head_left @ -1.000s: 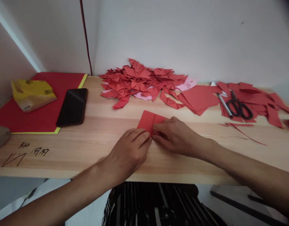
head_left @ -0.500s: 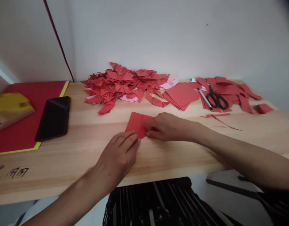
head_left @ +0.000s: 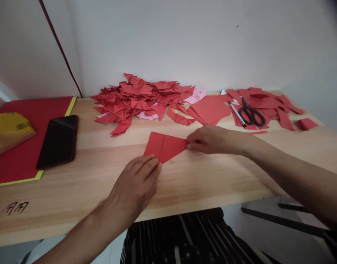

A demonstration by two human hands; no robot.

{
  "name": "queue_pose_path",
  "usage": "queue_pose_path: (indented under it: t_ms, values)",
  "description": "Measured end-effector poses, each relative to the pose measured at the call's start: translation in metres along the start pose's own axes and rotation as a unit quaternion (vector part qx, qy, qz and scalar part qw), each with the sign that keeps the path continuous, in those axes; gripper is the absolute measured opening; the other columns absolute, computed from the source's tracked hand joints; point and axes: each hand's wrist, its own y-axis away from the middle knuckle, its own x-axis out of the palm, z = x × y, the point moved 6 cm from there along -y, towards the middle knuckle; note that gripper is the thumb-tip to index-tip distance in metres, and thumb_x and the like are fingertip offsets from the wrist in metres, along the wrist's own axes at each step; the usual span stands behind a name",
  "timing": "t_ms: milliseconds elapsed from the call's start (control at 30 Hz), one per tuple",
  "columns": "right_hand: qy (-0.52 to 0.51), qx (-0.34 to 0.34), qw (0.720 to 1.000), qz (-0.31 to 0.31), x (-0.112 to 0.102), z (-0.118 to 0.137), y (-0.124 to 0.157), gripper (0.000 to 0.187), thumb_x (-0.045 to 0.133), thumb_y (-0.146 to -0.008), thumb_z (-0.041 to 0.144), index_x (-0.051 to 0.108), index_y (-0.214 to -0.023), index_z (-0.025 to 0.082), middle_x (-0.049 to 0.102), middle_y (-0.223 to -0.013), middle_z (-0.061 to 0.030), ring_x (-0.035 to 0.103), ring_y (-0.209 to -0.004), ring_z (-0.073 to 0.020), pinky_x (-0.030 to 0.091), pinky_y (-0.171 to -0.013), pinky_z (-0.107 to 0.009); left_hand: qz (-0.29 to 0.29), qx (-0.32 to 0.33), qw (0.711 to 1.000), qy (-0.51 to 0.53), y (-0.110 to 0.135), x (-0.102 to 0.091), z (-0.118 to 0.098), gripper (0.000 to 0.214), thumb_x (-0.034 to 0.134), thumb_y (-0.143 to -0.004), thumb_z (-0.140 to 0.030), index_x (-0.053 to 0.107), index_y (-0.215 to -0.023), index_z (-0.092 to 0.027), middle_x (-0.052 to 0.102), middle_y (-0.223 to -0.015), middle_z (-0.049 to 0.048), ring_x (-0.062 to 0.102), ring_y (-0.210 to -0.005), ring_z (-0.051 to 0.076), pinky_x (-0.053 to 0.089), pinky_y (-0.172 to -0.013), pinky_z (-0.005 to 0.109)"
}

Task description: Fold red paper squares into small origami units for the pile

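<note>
A red paper sheet (head_left: 164, 146), folded with a crease down its middle, lies flat on the wooden table (head_left: 102, 176). My left hand (head_left: 135, 185) rests flat beside its near corner, fingertips pressing on that corner. My right hand (head_left: 209, 140) pinches the paper's right tip against the table. Both forearms reach in from the bottom edge.
A heap of folded red paper pieces (head_left: 141, 99) with some pink ones lies by the wall. Red squares (head_left: 211, 109), a pen (head_left: 237, 114), black scissors (head_left: 252, 114) and red scraps (head_left: 306, 124) sit at the right. A black phone (head_left: 58, 141) and a yellow packet (head_left: 9, 128) rest on red card (head_left: 20, 161) at the left.
My right hand slid right along the paper to its tip, flattening the fold. My left hand stayed at the near corner. The view turned to the right.
</note>
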Motion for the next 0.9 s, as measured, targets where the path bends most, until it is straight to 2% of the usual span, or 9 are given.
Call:
queue_pose_path:
  t_ms: [200,400,467,533,633,700,800,900]
  values:
    - [-0.025,0.036,0.999,0.009,-0.001,-0.02,0.006,0.023,0.045,-0.086,0.029,0.048,-0.065,0.02,0.046,-0.059,0.0029,0.038,-0.051,-0.01,0.027,-0.052,-0.026,-0.003,0.0,1.0,0.003,-0.002,-0.001,-0.001,0.024,0.054,-0.085,-0.006,0.066,-0.107,-0.005,0.07,-0.109,0.0151,0.064,-0.105,0.029,0.059,-0.084,0.047]
    - [-0.061,0.059,0.996,0.029,-0.003,-0.022,0.01,0.024,0.045,-0.083,0.025,0.041,-0.061,0.02,0.045,-0.057,0.0035,0.036,-0.05,-0.0095,0.026,-0.05,-0.026,0.0,-0.003,1.0,0.002,-0.001,-0.002,-0.001,0.024,0.054,-0.085,-0.006,0.066,-0.106,-0.006,0.07,-0.108,0.0154,0.064,-0.105,0.028,0.06,-0.085,0.045]
    - [-0.045,0.073,0.996,0.015,-0.005,-0.022,0.011,0.025,0.045,-0.084,0.026,0.04,-0.06,0.019,0.044,-0.056,0.0033,0.035,-0.049,-0.0095,0.025,-0.05,-0.026,0.003,-0.007,1.0,0.004,-0.001,-0.001,-0.001,0.024,0.053,-0.086,-0.006,0.066,-0.106,-0.006,0.07,-0.109,0.0152,0.064,-0.106,0.028,0.059,-0.086,0.045]
    - [-0.01,0.081,0.996,-0.035,-0.01,-0.02,0.011,0.028,0.047,-0.086,0.029,0.042,-0.06,0.019,0.043,-0.055,0.0032,0.035,-0.05,-0.0099,0.025,-0.051,-0.027,0.001,-0.009,1.0,0.007,-0.001,0.001,-0.001,0.025,0.053,-0.085,-0.005,0.067,-0.106,-0.006,0.07,-0.109,0.0152,0.064,-0.106,0.028,0.059,-0.087,0.046]
    - [0.015,0.034,0.991,-0.125,-0.016,0.0,0.007,0.028,0.053,-0.087,0.037,0.05,-0.066,0.019,0.051,-0.059,0.0022,0.042,-0.054,-0.011,0.026,-0.053,-0.026,-0.003,-0.008,1.0,0.011,-0.001,0.002,-0.001,0.025,0.054,-0.085,-0.006,0.067,-0.106,-0.005,0.07,-0.109,0.0154,0.064,-0.106,0.029,0.059,-0.086,0.047]
    - [0.017,-0.02,0.989,-0.145,-0.014,0.022,0.002,0.03,0.057,-0.087,0.043,0.052,-0.069,0.019,0.056,-0.063,0.0014,0.045,-0.057,-0.0113,0.026,-0.054,-0.025,-0.003,-0.008,1.0,0.012,-0.001,0.002,0.0,0.025,0.054,-0.085,-0.006,0.067,-0.106,-0.005,0.07,-0.109,0.0151,0.064,-0.105,0.03,0.059,-0.085,0.047]
    - [0.036,-0.071,0.99,-0.116,-0.008,0.053,-0.009,0.031,0.06,-0.085,0.044,0.055,-0.07,0.018,0.06,-0.068,-0.0004,0.045,-0.06,-0.0118,0.024,-0.053,-0.026,-0.001,-0.01,1.0,0.016,-0.001,0.0,0.001,0.026,0.054,-0.086,-0.007,0.066,-0.108,-0.006,0.07,-0.11,0.0145,0.064,-0.105,0.029,0.06,-0.086,0.046]
    - [0.04,-0.097,0.991,-0.078,-0.004,0.068,-0.022,0.028,0.059,-0.085,0.043,0.058,-0.072,0.018,0.061,-0.071,-0.0019,0.047,-0.062,-0.013,0.025,-0.054,-0.025,0.001,-0.018,1.0,0.022,-0.001,0.0,0.002,0.028,0.053,-0.086,-0.007,0.065,-0.111,-0.007,0.069,-0.112,0.0151,0.064,-0.106,0.027,0.059,-0.086,0.045]
